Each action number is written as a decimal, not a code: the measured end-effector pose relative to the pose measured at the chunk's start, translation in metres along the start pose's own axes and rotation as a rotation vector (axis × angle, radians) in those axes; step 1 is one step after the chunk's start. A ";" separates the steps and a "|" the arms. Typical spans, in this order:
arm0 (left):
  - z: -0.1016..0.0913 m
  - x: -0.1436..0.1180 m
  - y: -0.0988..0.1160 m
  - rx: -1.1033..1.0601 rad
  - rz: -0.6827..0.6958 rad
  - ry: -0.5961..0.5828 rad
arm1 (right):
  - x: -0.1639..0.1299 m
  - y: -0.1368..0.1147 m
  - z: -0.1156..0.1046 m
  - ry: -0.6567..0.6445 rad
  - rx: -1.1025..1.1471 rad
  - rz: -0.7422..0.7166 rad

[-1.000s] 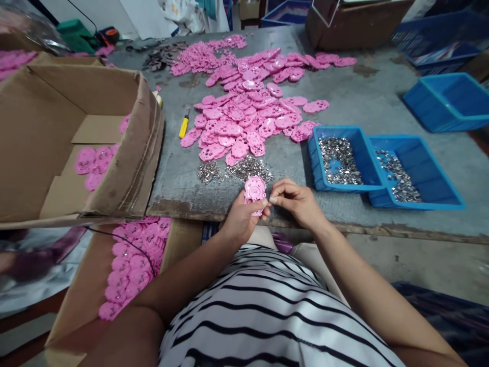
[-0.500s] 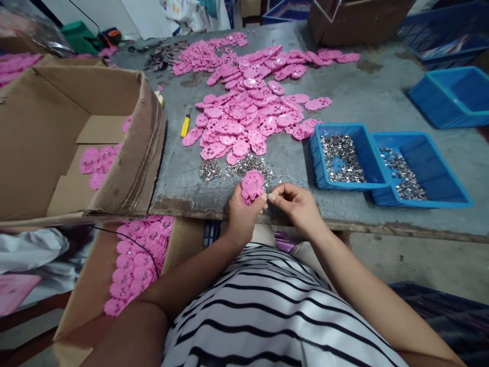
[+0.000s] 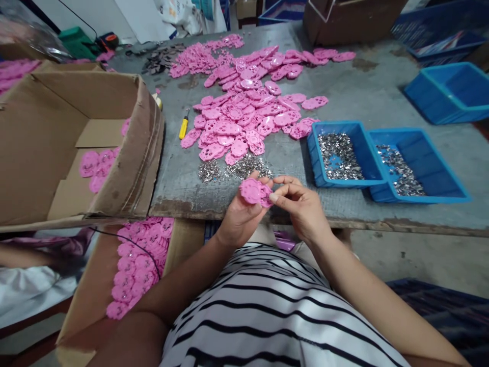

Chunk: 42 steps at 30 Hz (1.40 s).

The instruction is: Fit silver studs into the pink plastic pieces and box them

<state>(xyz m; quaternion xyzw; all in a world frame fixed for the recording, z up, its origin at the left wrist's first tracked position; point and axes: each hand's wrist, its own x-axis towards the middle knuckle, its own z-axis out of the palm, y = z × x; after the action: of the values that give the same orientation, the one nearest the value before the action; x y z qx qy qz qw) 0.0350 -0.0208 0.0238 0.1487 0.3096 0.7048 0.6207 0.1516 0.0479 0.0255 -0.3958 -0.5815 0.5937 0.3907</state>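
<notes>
My left hand (image 3: 239,220) is closed around a pink plastic piece (image 3: 252,190), a flat casing with moulded bumps and a scalloped edge, held above the table's front edge. My right hand (image 3: 303,206) grips the right end of that piece, its thumb pressed on the surface; any tiny part under the thumb is hidden. Just beyond both hands lie small shiny metal bits (image 3: 248,165) in loose heaps. Behind them spreads a large pile of similar pink plastic pieces (image 3: 244,114).
Blue bins (image 3: 376,181) with metal bits stand to the right, another blue bin (image 3: 439,102) farther off. A yellow-handled screwdriver (image 3: 184,128) lies left of the pile. A cardboard box (image 3: 153,148) stands at left, above a lower box of pink pieces (image 3: 132,270). Someone's arm (image 3: 26,255) shows far left.
The pink piece has turned from upright to sideways in my left hand. My right hand, earlier pinched just beside it, now grips its right end. Another person's arm has appeared at far left.
</notes>
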 end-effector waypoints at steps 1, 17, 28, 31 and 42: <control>0.000 0.000 0.000 -0.001 0.002 0.004 | 0.000 0.000 0.000 0.005 -0.003 0.004; 0.005 -0.001 0.000 0.011 0.056 -0.024 | 0.001 0.000 0.001 -0.024 0.081 0.088; 0.001 0.003 -0.005 0.031 0.102 -0.102 | 0.000 -0.008 0.004 0.005 0.170 0.159; -0.001 0.004 -0.007 0.049 0.120 -0.117 | 0.000 -0.007 0.004 0.003 0.166 0.158; -0.006 0.008 -0.010 0.115 0.173 -0.147 | 0.003 0.001 0.005 0.015 0.144 0.146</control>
<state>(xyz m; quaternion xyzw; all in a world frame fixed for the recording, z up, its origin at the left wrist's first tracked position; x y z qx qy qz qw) 0.0380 -0.0138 0.0115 0.2615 0.2891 0.7241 0.5690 0.1463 0.0488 0.0245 -0.4124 -0.5041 0.6579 0.3781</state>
